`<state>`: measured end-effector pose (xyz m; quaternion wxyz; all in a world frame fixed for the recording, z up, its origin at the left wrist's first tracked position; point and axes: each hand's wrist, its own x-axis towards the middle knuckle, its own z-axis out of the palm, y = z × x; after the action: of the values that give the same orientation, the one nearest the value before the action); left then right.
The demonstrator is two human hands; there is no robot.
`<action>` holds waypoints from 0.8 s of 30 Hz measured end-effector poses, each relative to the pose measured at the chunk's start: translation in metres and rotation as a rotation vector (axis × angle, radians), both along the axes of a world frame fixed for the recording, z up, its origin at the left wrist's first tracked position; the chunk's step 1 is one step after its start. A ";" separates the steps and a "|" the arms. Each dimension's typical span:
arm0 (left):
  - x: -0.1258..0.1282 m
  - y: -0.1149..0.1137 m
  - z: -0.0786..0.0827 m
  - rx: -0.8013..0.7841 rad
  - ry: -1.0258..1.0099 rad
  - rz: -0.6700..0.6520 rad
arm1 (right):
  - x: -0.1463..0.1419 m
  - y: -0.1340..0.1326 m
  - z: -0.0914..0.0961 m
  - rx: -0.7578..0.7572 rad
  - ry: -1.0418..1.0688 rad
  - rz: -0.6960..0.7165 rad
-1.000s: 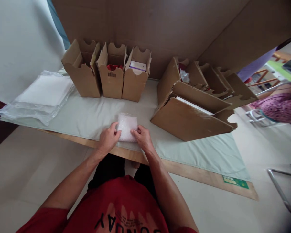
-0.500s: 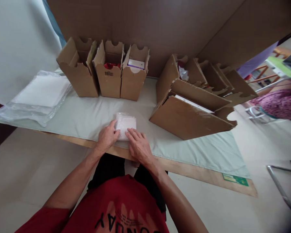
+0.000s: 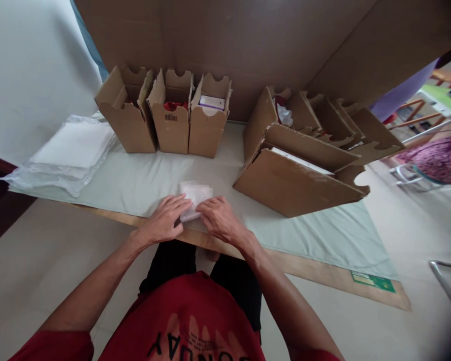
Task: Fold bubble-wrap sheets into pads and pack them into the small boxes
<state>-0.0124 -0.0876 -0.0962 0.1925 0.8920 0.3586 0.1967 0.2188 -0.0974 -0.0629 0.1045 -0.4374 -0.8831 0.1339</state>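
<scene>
A small white bubble-wrap packet (image 3: 196, 190) lies on the cloth near the table's front edge, between my two hands. My left hand (image 3: 167, 218) rests over its left side, the fingers stretched onto the top and the thumb apart near the front corner. On the opposite side my right hand (image 3: 221, 216) has bent fingers pressed together on the packet's right edge. What is inside the wrapping cannot be made out.
A stack of clear plastic bags with white sheets (image 3: 75, 143) lies at the left. Three upright cardboard holders (image 3: 171, 133) stand at the back. Several more holders are at the right, one cardboard holder (image 3: 293, 183) lying angled in front. A person's patterned clothing (image 3: 436, 158) shows far right.
My left fingers have moved from the packet's left edge onto its top. My right fingers have curled more at its right side. The view has shifted slightly.
</scene>
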 end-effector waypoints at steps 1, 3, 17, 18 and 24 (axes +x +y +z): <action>0.000 0.000 -0.005 0.015 -0.026 0.037 | 0.002 0.002 0.000 -0.017 0.036 0.004; 0.002 0.001 -0.015 0.044 -0.125 0.100 | 0.006 0.004 -0.004 -0.042 0.109 0.008; 0.027 0.032 -0.013 -0.197 -0.318 0.586 | 0.002 0.050 -0.046 -0.261 0.616 -0.513; 0.030 0.035 -0.013 -0.162 -0.294 0.625 | -0.001 0.053 -0.046 -0.251 0.596 -0.534; 0.040 0.050 -0.013 -0.075 -0.098 0.678 | -0.009 0.057 -0.036 0.007 0.301 -0.529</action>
<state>0.0275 -0.0371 -0.1089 0.1661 0.7038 0.6319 0.2789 0.2102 -0.0405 -0.0993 0.2669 -0.6270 -0.7136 0.1626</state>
